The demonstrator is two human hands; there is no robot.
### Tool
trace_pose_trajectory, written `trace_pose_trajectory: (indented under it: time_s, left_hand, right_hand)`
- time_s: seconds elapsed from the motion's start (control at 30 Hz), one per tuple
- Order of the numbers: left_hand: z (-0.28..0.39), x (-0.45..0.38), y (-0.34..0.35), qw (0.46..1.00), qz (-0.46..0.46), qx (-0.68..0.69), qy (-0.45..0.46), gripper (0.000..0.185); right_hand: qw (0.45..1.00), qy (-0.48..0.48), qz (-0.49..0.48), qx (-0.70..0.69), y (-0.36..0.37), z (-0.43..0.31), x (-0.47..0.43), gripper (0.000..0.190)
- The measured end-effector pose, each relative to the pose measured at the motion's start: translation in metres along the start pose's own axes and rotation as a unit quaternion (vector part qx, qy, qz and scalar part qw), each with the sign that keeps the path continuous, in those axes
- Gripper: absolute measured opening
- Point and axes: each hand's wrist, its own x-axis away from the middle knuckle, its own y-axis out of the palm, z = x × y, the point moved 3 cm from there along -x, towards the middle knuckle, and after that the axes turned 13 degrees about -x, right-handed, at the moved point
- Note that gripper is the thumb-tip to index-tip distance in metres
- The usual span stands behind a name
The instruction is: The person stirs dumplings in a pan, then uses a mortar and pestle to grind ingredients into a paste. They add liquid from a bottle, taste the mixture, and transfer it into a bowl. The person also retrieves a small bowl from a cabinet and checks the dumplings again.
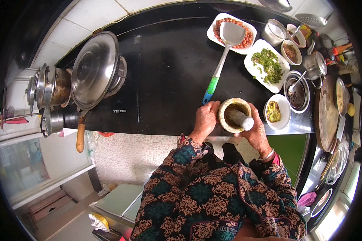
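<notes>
A stone mortar (224,110) stands at the counter's front edge, its pestle (246,123) leaning inside to the right over some brownish residue. My left hand (206,119) is against the mortar's left side, and my right hand (256,129) wraps its right side. Behind my left hand, a metal spatula (220,63) with a green and blue handle rests its blade on a white dish (212,31) of red-skinned peanuts. Right of the mortar is a white bowl (285,111) with a yellow-green food. Chopped greens (268,64) lie on another white dish behind it.
At left, a lidded wok (93,70) sits over a burner, its wooden handle (80,135) jutting past the counter edge. Steel pots (52,86) stand beyond it. On the right are a metal bowl with a spoon (297,92), a round chopping board (325,114) and a knife (341,128).
</notes>
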Motion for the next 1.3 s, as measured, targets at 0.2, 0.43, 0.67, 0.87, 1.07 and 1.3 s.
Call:
trace_pose_trajectory:
  time_s: [0.2, 0.43, 0.67, 0.87, 1.07, 1.3]
  left_hand:
    - [-0.006, 0.014, -0.007, 0.980, -0.058, 0.192, 0.022, 0.030]
    - [0.038, 0.124, -0.108, 0.995, -0.002, 0.073, 0.072, 0.033]
    - [0.122, 0.199, -0.273, 0.941, 0.291, -0.128, 0.114, 0.029]
    - [0.100, 0.207, -0.369, 0.908, 0.376, -0.095, 0.158, 0.029]
    - [0.060, 0.238, -0.485, 0.881, 0.411, -0.121, 0.202, 0.028]
    - [-0.025, 0.257, -0.548, 0.879, 0.457, -0.045, 0.127, 0.028]
  right_hand:
    - [0.990, 0.017, 0.041, -0.133, -0.012, 0.017, 0.002, 0.095]
    - [0.959, 0.111, -0.235, 0.116, 0.020, 0.018, 0.038, 0.029]
    - [0.955, -0.034, -0.260, 0.139, 0.131, -0.035, 0.010, 0.033]
    - [0.949, -0.156, -0.241, 0.127, 0.246, -0.085, -0.041, 0.020]
    - [0.899, -0.306, -0.207, 0.235, 0.388, -0.136, -0.140, 0.027]
    - [0.735, -0.357, -0.203, 0.540, 0.519, -0.145, -0.238, 0.056]
